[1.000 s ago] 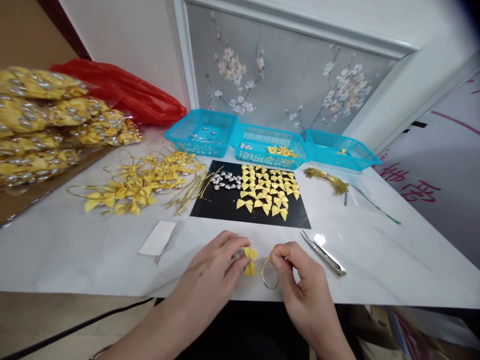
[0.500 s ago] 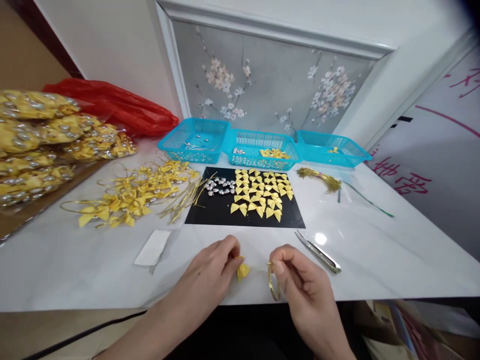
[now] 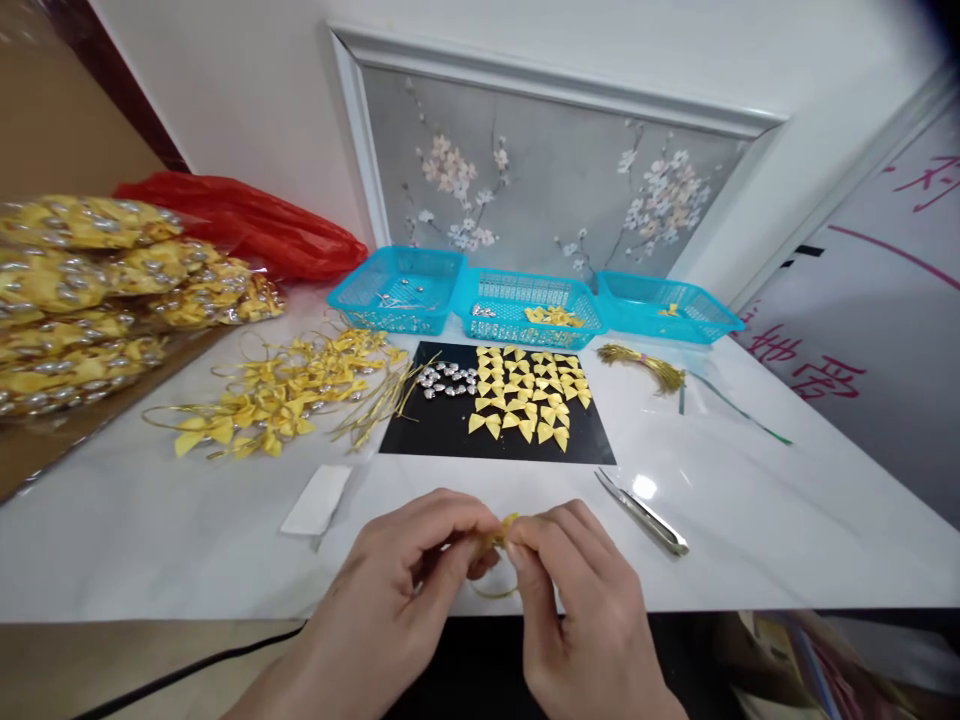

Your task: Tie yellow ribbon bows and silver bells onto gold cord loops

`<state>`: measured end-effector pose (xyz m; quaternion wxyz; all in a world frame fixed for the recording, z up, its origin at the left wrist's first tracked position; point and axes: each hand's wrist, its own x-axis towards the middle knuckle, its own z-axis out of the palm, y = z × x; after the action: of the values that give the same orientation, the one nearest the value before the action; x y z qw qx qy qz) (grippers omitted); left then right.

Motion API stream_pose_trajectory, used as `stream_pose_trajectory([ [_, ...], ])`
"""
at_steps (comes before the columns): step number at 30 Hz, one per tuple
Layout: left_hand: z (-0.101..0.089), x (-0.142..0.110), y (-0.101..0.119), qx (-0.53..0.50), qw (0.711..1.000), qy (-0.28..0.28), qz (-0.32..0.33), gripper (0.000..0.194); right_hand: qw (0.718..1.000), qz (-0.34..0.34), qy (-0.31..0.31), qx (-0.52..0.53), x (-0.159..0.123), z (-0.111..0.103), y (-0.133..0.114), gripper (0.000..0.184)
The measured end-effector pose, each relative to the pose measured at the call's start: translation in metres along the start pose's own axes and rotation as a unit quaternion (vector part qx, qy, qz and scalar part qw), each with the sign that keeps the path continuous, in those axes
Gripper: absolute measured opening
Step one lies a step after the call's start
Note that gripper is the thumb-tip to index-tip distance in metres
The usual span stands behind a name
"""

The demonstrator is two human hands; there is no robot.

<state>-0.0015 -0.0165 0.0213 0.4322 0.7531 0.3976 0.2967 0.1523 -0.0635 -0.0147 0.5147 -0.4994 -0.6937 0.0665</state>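
My left hand (image 3: 409, 575) and my right hand (image 3: 577, 590) meet at the near edge of the white table (image 3: 750, 520), fingertips pinched together. Between them shows a small yellow ribbon bow (image 3: 504, 527), mostly hidden by the fingers. A thin gold cord loop (image 3: 491, 592) hangs below the pinch. I cannot tell exactly which fingers hold the bow and which the cord. Beyond lies a black mat (image 3: 442, 430) with rows of yellow bows (image 3: 529, 392) and a cluster of silver beads (image 3: 448, 380).
Metal tweezers (image 3: 643, 513) lie right of my hands, a white paper slip (image 3: 316, 500) to the left. A heap of finished bows with gold cords (image 3: 285, 392) lies at left, bagged bows (image 3: 90, 290) and a red bag (image 3: 247, 222) behind. Three blue baskets (image 3: 525, 300) stand at the back, a gold cord bundle (image 3: 649, 365) nearby.
My hands have come together: the left with the bow and the right with the gold loop were apart, now their fingertips touch around the bow.
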Motion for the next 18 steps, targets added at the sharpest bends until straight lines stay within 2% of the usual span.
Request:
stream_pose_trajectory([
  [5,-0.002,-0.0032,0.005,0.01,1.0,-0.008,0.02,0.021,0.999,-0.007,0.002,-0.032,0.003,-0.0031,-0.0039,0.021],
  [13,0.002,-0.0017,0.0028,0.06,0.997,0.036,0.037,0.014,0.998,-0.018,0.003,-0.064,0.0056,-0.0031,-0.0069,0.02],
  [18,0.0039,-0.0004,0.0014,0.058,0.996,0.062,0.01,0.012,0.996,-0.015,0.014,-0.084,0.006,-0.0024,-0.0087,0.019],
])
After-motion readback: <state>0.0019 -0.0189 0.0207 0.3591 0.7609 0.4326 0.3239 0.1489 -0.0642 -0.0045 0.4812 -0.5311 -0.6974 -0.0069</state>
